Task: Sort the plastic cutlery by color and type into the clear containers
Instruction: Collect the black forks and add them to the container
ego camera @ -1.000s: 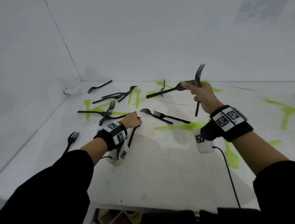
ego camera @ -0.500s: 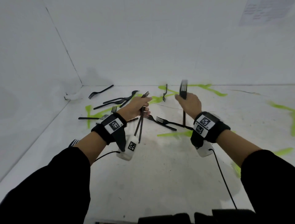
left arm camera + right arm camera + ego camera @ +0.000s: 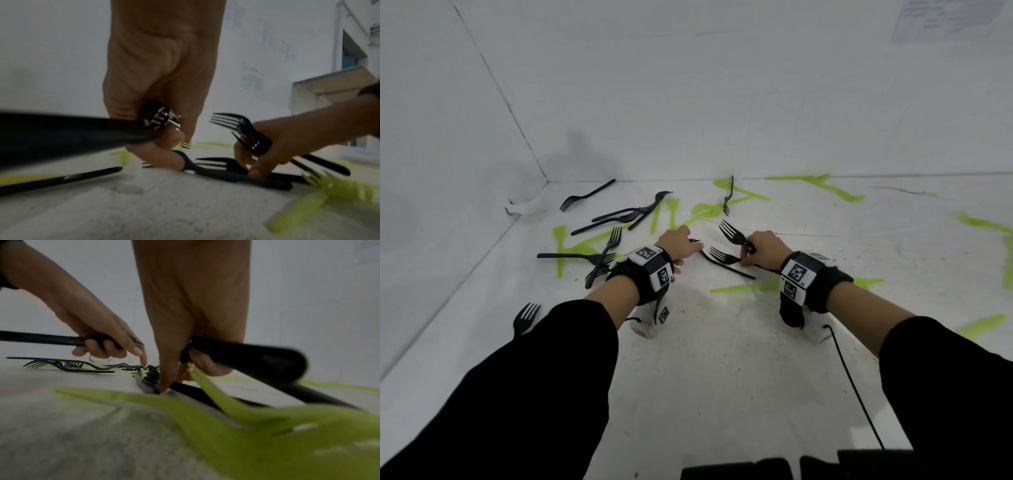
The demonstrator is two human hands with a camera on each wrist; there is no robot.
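Head view: both hands (image 3: 679,245) (image 3: 765,248) grip slim glossy black forks (image 3: 734,234) (four-tined).

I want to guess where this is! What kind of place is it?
Probably a plain recording booth, not a kitchen: bare white walls meet in a corner, black forks lie scattered on a white surface, and both wrists wear tracking bands.

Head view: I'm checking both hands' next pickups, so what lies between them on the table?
In the head view, two black forks lie crossed between the left hand and right hand, which touches one.
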